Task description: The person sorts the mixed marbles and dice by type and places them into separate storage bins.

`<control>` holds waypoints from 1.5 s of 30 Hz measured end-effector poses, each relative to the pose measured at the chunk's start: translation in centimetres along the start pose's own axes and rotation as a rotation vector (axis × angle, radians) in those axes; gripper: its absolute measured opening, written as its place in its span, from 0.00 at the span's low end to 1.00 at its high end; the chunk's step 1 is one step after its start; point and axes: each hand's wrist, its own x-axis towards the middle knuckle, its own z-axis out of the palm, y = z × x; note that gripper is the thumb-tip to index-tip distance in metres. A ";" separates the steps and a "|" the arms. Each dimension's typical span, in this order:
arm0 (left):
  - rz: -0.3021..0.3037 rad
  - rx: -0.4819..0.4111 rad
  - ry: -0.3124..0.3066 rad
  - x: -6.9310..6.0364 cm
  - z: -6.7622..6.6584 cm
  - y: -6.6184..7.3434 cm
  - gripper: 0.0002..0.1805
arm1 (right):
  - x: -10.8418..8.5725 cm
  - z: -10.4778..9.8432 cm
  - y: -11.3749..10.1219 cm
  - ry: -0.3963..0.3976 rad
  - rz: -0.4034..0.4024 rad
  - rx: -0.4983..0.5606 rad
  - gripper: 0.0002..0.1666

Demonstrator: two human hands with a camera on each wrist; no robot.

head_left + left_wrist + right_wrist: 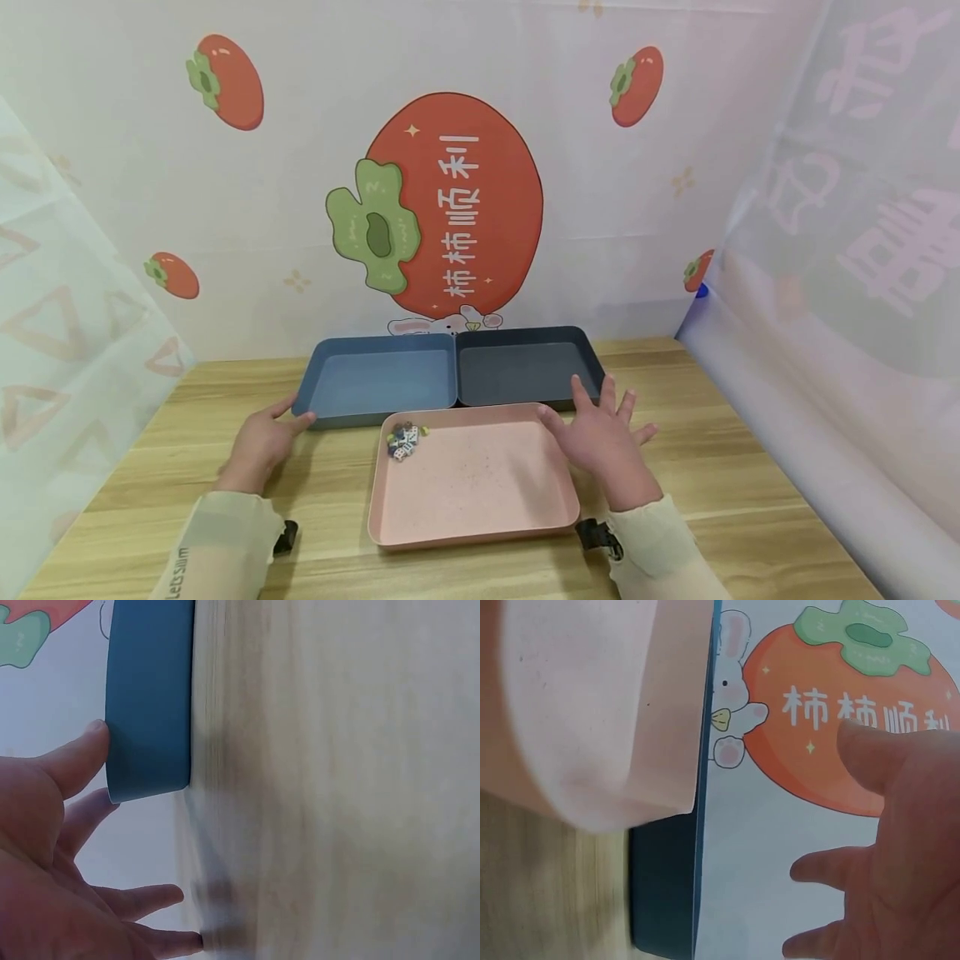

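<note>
The left hand (262, 440) touches the front left corner of the blue tray (382, 383); in the left wrist view its thumb and a finger lie against the tray's rim. Over the right side of the pink tray (472, 479) the right hand (600, 437) is raised with its fingers spread, holding nothing. A small pile of beads and dice (403, 442) lies in the pink tray's back left corner. The dark grey tray (525, 371) stands beside the blue one, behind the pink tray and just beyond the right fingertips.
The trays stand on a wooden table (330, 517). Behind them hangs a white cloth backdrop (285, 167) printed with persimmons, and white sheets rise along the left and right sides.
</note>
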 end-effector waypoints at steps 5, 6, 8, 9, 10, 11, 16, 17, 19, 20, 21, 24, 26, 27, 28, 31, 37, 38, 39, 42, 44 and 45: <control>-0.039 0.041 -0.008 -0.2 -0.2 0.1 0.47 | 1.2 -1.9 0.7 0.024 -0.117 0.196 0.56; -0.039 0.054 -0.008 -0.2 -0.3 0.1 0.47 | 1.5 -2.4 0.9 0.024 -0.143 0.270 0.55; -0.040 0.076 -0.007 -0.2 -0.3 0.2 0.46 | 2.1 -3.6 1.3 0.032 -0.202 0.441 0.51; -0.043 0.081 -0.008 -0.1 -0.3 0.1 0.46 | 2.3 -4.2 1.4 0.030 -0.225 0.527 0.49; -0.049 0.084 -0.007 -0.1 -0.2 0.1 0.46 | 2.6 -4.7 1.5 0.031 -0.244 0.609 0.47; -0.055 0.080 -0.008 -0.1 -0.3 0.2 0.46 | 2.8 -5.2 1.6 0.033 -0.265 0.685 0.45; -0.111 0.043 -0.008 -0.1 -0.3 0.0 0.47 | 3.9 -6.5 1.2 -0.023 -0.354 0.906 0.40; -0.114 0.043 -0.003 -0.1 -0.3 0.0 0.47 | 4.2 -6.6 1.0 -0.044 -0.366 0.934 0.40; -0.113 0.038 0.009 -0.2 -0.2 -0.1 0.47 | 4.7 -6.5 0.6 -0.088 -0.390 0.987 0.40; -0.110 0.035 0.014 -0.2 -0.2 -0.1 0.47 | 4.9 -6.4 0.3 -0.106 -0.405 1.010 0.39; -0.110 0.029 0.014 -0.2 -0.1 -0.1 0.46 | 5.1 -6.3 0.1 -0.118 -0.414 1.026 0.39; -0.109 0.005 0.001 -0.2 0.2 -0.2 0.46 | 5.7 -5.5 -0.6 -0.141 -0.423 1.046 0.38; -0.113 0.002 -0.005 -0.2 0.3 -0.2 0.46 | 6.1 -4.8 -1.3 -0.160 -0.418 1.037 0.37; -0.116 0.001 -0.008 -0.2 0.3 -0.2 0.46 | 6.4 -4.4 -1.7 -0.172 -0.415 1.032 0.36; -0.116 0.003 -0.005 -0.2 0.4 -0.3 0.47 | 6.6 -4.1 -2.1 -0.188 -0.414 1.034 0.36; -0.119 0.007 0.010 -0.2 0.3 -0.2 0.47 | 7.0 -2.9 -3.5 -0.240 -0.417 1.039 0.35; -0.121 0.006 0.017 -0.3 0.2 0.0 0.48 | 7.3 0.1 -6.2 -0.322 -0.397 1.006 0.34; -0.121 0.008 0.018 -0.3 0.2 0.0 0.49 | 7.2 0.6 -6.6 -0.333 -0.392 0.991 0.33; -0.120 0.009 0.018 -0.3 0.2 0.0 0.49 | 7.2 1.1 -7.0 -0.343 -0.387 0.974 0.33; -0.121 0.010 0.017 -0.3 0.2 0.0 0.49 | 6.9 2.4 -8.3 -0.377 -0.394 0.909 0.32; -0.122 0.011 0.019 -0.3 0.2 -0.1 0.49 | 6.7 3.2 -9.0 -0.394 -0.423 0.854 0.30; -0.122 0.012 0.019 -0.3 0.2 -0.1 0.49 | 6.6 3.5 -9.4 -0.403 -0.433 0.825 0.29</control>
